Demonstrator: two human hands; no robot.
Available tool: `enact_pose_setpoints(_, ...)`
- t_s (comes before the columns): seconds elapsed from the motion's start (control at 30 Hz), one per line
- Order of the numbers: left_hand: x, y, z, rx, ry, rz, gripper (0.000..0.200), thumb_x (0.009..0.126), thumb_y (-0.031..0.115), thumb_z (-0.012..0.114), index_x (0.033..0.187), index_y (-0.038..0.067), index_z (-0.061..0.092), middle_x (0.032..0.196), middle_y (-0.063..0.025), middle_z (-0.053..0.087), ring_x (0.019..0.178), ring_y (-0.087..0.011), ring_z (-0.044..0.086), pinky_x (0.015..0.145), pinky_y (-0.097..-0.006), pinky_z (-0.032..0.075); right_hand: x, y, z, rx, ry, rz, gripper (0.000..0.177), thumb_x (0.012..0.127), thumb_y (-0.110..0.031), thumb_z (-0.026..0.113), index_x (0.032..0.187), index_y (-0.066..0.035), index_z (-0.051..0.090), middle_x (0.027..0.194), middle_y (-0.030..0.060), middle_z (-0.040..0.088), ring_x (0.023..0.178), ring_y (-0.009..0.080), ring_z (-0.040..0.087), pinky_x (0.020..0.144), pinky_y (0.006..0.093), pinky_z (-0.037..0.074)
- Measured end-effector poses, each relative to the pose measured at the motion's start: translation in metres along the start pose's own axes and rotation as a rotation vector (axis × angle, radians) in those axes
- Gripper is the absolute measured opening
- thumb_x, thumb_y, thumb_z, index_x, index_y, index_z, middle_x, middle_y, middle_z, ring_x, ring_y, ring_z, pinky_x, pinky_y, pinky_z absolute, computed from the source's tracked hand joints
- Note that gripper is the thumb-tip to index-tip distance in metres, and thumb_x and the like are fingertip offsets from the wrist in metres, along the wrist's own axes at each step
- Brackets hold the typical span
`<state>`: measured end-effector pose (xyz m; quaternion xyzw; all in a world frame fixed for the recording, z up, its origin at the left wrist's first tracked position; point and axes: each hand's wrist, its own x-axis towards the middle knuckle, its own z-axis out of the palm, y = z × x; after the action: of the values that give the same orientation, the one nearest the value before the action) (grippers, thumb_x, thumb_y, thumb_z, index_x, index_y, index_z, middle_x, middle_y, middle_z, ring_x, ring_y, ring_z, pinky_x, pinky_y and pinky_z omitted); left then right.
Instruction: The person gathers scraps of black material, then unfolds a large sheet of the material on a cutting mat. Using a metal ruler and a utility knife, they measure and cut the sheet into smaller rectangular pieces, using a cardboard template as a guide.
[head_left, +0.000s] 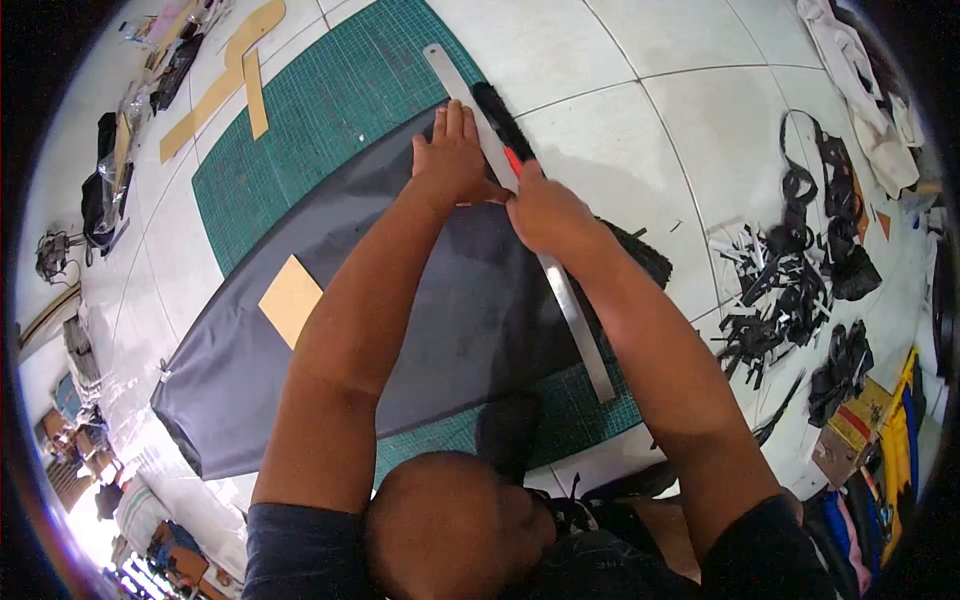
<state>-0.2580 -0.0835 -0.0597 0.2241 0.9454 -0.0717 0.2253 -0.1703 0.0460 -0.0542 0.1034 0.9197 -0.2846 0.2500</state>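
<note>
A long steel ruler (pixel 575 320) lies along the right edge of a dark grey fabric sheet (pixel 250 370) spread over a green cutting mat (pixel 320 120). My left hand (pixel 452 155) presses flat on the fabric and the ruler, fingers together. Just to its right, my right hand (pixel 545 210) is closed around a red-handled cutter (pixel 512 160) held against the ruler's edge. A black trimmed strip (pixel 500 115) runs along the ruler's far side.
A tan card rectangle (pixel 290 298) rests on the fabric. Tan paper patterns (pixel 225 70) lie at the mat's far left corner. Black strap offcuts (pixel 790 290) are heaped on the white tiled floor to the right, with bags and boxes (pixel 860 440) beyond.
</note>
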Motion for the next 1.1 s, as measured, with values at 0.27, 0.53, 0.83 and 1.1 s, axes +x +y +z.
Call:
enact_pose_setpoints(0.27, -0.004, -0.001, 0.0, -0.041, -0.011, 0.004, 0.144, 0.056, 0.078, 0.076, 0.153, -0.006, 0.009, 0.162, -0.0205, 0.008, 0.15, -0.0344, 0.013, 0.111, -0.0578, 0.031, -0.134, 0.059, 0.016, -0.036, -0.145, 0.062, 0.034, 0.093, -0.023, 0.055, 0.112, -0.001, 0.038, 0.086, 0.0315, 0.064, 0.083, 0.0488, 0.063, 0.07, 0.057, 0.049)
enact_pose_setpoints(0.53, -0.006, -0.001, 0.001, -0.084, -0.024, 0.025, 0.145, 0.055, 0.074, 0.079, 0.153, -0.006, 0.009, 0.161, -0.0224, 0.007, 0.15, -0.0364, 0.012, 0.112, -0.0597, 0.028, -0.122, 0.044, -0.005, 0.699, -0.072, 0.015, 0.042, 0.095, -0.035, 0.058, 0.111, 0.0, 0.042, 0.091, 0.0215, 0.067, 0.078, 0.0286, 0.068, 0.069, 0.0445, 0.053)
enact_pose_setpoints(0.83, -0.004, -0.005, 0.004, -0.139, 0.037, 0.035, 0.144, 0.053, 0.073, 0.082, 0.152, -0.005, 0.012, 0.16, -0.0229, 0.01, 0.149, -0.037, 0.012, 0.113, -0.0611, 0.027, 0.057, 0.125, -0.025, 1.046, 0.535, -0.088, 0.029, 0.092, -0.033, 0.055, 0.098, -0.004, 0.056, 0.098, 0.0107, 0.064, 0.079, 0.0169, 0.061, 0.073, 0.0271, 0.05)
enact_pose_setpoints(1.1, -0.005, -0.004, 0.001, -0.116, 0.025, 0.033, 0.145, 0.053, 0.075, 0.08, 0.152, -0.006, 0.012, 0.16, -0.0231, 0.011, 0.149, -0.037, 0.013, 0.113, -0.0601, 0.027, 0.014, 0.032, -0.019, 0.249, 0.361, -0.067, 0.032, 0.1, -0.034, 0.05, 0.107, -0.003, 0.045, 0.077, 0.0203, 0.067, 0.063, 0.0314, 0.069, 0.06, 0.0459, 0.053)
